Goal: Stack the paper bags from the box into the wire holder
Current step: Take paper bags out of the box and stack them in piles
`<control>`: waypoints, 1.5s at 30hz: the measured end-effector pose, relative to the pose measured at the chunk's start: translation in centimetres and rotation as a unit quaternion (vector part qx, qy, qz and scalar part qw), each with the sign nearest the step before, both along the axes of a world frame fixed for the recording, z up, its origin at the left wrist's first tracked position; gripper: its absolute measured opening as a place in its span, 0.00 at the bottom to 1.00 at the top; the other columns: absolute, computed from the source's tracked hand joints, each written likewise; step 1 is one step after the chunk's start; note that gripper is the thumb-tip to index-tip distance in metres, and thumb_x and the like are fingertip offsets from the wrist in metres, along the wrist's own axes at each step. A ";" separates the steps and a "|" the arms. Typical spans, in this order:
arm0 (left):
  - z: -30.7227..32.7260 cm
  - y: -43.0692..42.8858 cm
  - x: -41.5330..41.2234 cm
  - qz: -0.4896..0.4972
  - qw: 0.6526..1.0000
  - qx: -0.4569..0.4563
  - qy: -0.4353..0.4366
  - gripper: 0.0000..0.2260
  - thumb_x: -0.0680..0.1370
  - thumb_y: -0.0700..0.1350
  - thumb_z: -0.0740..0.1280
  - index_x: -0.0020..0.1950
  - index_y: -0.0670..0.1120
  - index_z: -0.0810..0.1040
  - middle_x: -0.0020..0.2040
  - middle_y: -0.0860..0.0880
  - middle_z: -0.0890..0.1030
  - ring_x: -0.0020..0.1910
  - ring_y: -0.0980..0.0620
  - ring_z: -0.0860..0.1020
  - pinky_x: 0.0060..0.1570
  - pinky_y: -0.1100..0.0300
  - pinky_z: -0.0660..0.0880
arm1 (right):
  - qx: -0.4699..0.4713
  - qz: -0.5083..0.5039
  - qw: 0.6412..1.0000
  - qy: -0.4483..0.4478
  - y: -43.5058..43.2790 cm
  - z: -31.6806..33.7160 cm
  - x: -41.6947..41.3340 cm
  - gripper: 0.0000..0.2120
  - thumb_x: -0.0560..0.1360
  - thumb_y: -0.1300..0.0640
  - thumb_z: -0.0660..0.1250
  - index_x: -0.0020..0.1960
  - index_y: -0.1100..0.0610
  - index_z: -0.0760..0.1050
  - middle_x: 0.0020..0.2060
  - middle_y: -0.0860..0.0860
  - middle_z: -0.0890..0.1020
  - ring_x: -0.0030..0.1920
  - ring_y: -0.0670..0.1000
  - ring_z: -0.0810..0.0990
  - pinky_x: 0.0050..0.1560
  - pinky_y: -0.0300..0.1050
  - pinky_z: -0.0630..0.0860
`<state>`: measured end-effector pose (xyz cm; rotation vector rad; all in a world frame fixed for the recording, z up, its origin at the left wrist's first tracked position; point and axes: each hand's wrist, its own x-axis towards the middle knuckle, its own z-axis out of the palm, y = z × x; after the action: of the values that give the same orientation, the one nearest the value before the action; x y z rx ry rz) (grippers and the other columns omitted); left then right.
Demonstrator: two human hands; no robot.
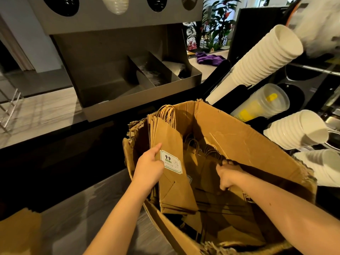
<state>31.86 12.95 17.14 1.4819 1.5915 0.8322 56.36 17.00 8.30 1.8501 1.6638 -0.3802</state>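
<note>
An open cardboard box (244, 137) fills the lower right. At its left side my left hand (150, 163) grips a thick bundle of flat brown paper bags (170, 142), held upright, with twisted handles on top and a white 9.9 sticker on the front bag. Deeper in the box my right hand (229, 173) is closed on the handles of more paper bags lying flat (207, 183). The wire holder (9, 109) shows only partly at the far left edge, on the pale counter.
A grey metal organiser (132, 83) with compartments stands behind the box. Stacks of white paper cups (265, 57) and clear plastic cups (265, 103) jut out on the right. A brown paper item (18, 234) lies at lower left. A purple cloth (209, 58) lies further back.
</note>
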 end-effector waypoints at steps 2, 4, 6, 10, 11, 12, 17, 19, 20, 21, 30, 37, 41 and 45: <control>0.1 0.0 -0.1 -0.002 1.000 0.001 -0.001 0.27 0.78 0.33 0.60 0.74 0.51 0.64 0.71 0.50 0.69 0.62 0.59 0.71 0.49 0.75 0.68 | 0.035 0.002 0.999 -0.005 0.0 0.1 0.2 0.47 0.70 0.49 0.72 0.76 0.58 0.46 0.72 0.60 0.54 0.72 0.63 0.53 0.69 0.56 0.63; 0.0 0.0 0.0 -0.002 1.000 0.003 -0.004 0.26 0.78 0.34 0.60 0.75 0.50 0.63 0.70 0.50 0.70 0.43 0.67 0.72 0.32 0.81 0.67 | 0.081 -0.022 0.996 0.003 -0.1 0.1 0.1 0.42 0.69 0.50 0.73 0.74 0.60 0.53 0.70 0.59 0.59 0.71 0.61 0.56 0.65 0.53 0.67; -0.1 0.1 0.1 0.003 1.000 0.004 -0.002 0.26 0.78 0.34 0.60 0.75 0.50 0.63 0.70 0.50 0.71 0.33 0.67 0.67 0.26 0.81 0.65 | 0.151 -0.050 0.987 0.021 0.3 0.5 0.2 0.31 0.71 0.53 0.71 0.70 0.57 0.62 0.65 0.56 0.68 0.65 0.57 0.68 0.55 0.49 0.74; -0.3 0.3 0.0 0.004 1.000 0.006 0.007 0.26 0.78 0.35 0.61 0.75 0.51 0.63 0.70 0.50 0.70 0.47 0.66 0.72 0.33 0.78 0.67 | 0.292 -0.188 0.919 0.184 1.7 3.0 0.6 0.17 0.73 0.58 0.69 0.62 0.53 0.74 0.55 0.53 0.78 0.53 0.55 0.78 0.48 0.45 0.77; -0.3 0.2 0.0 0.004 1.000 0.005 0.010 0.26 0.78 0.35 0.61 0.75 0.51 0.63 0.70 0.50 0.70 0.47 0.66 0.72 0.34 0.78 0.67 | 0.327 -0.235 0.871 0.280 2.2 3.3 0.9 0.17 0.72 0.59 0.71 0.60 0.54 0.75 0.55 0.54 0.79 0.53 0.56 0.78 0.51 0.47 0.78; -0.3 0.2 -0.1 0.005 1.000 0.006 0.011 0.26 0.78 0.35 0.61 0.74 0.50 0.63 0.70 0.49 0.70 0.43 0.66 0.72 0.31 0.79 0.66 | 0.360 -0.276 0.798 0.396 2.5 3.4 1.1 0.18 0.70 0.60 0.73 0.59 0.55 0.76 0.56 0.54 0.80 0.54 0.56 0.79 0.53 0.50 0.78; -0.3 0.1 0.1 0.010 1.000 0.007 0.016 0.26 0.79 0.35 0.61 0.75 0.50 0.62 0.69 0.48 0.71 0.32 0.67 0.65 0.24 0.80 0.64 | 0.270 -0.347 0.619 0.651 1.6 4.1 1.9 0.28 0.69 0.60 0.74 0.67 0.51 0.71 0.65 0.54 0.75 0.63 0.55 0.74 0.66 0.58 0.69; -0.1 0.1 0.1 0.008 1.000 0.004 0.014 0.26 0.78 0.35 0.61 0.75 0.49 0.62 0.69 0.48 0.71 0.33 0.67 0.65 0.25 0.81 0.64 | 0.150 -0.340 0.715 0.592 1.3 3.7 1.7 0.34 0.70 0.65 0.71 0.72 0.50 0.64 0.67 0.52 0.73 0.66 0.54 0.70 0.68 0.58 0.65; 0.0 0.1 0.1 0.007 1.000 0.003 0.012 0.26 0.78 0.35 0.61 0.75 0.49 0.62 0.69 0.48 0.71 0.34 0.67 0.65 0.25 0.82 0.64 | 0.121 -0.306 0.779 0.533 1.2 3.4 1.4 0.32 0.72 0.66 0.68 0.72 0.49 0.64 0.65 0.52 0.75 0.64 0.55 0.73 0.64 0.57 0.70; 0.0 0.0 0.2 0.007 1.000 0.000 0.008 0.25 0.79 0.35 0.61 0.75 0.49 0.62 0.69 0.48 0.72 0.33 0.67 0.66 0.25 0.82 0.64 | 0.130 -0.259 0.846 0.449 1.2 3.3 1.1 0.29 0.74 0.66 0.64 0.71 0.49 0.65 0.63 0.53 0.76 0.59 0.55 0.76 0.58 0.54 0.76; 0.0 -0.1 0.0 0.023 1.000 0.002 0.007 0.26 0.78 0.33 0.60 0.75 0.48 0.63 0.66 0.48 0.74 0.30 0.63 0.65 0.23 0.79 0.64 | 0.560 -0.238 0.728 0.316 -0.3 8.4 2.3 0.21 0.77 0.66 0.57 0.68 0.53 0.70 0.51 0.60 0.81 0.51 0.62 0.78 0.45 0.48 0.72; 0.1 0.1 0.2 0.033 0.999 -0.004 0.023 0.25 0.78 0.34 0.59 0.75 0.48 0.63 0.68 0.48 0.72 0.31 0.66 0.66 0.23 0.80 0.65 | 0.569 -0.204 0.717 0.346 -0.3 8.4 2.0 0.20 0.77 0.65 0.58 0.67 0.55 0.71 0.54 0.59 0.81 0.52 0.61 0.78 0.46 0.46 0.69; 0.1 0.1 0.2 0.033 0.999 -0.008 0.022 0.26 0.78 0.34 0.59 0.75 0.48 0.62 0.68 0.47 0.73 0.32 0.66 0.66 0.23 0.80 0.65 | 0.618 -0.098 0.724 0.290 -1.0 8.6 2.1 0.18 0.77 0.63 0.61 0.66 0.57 0.73 0.48 0.60 0.83 0.47 0.62 0.80 0.45 0.47 0.72; 0.2 0.2 0.2 0.029 0.999 -0.011 0.029 0.27 0.77 0.33 0.59 0.75 0.48 0.62 0.68 0.48 0.73 0.30 0.63 0.65 0.22 0.78 0.64 | 0.581 0.146 0.744 0.296 -1.3 8.4 0.1 0.16 0.74 0.56 0.62 0.59 0.56 0.79 0.35 0.48 0.83 0.26 0.41 0.71 0.30 0.27 0.63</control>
<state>32.11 13.17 17.31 1.4623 1.6884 0.8095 56.44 15.73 16.71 2.3089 3.0463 0.3940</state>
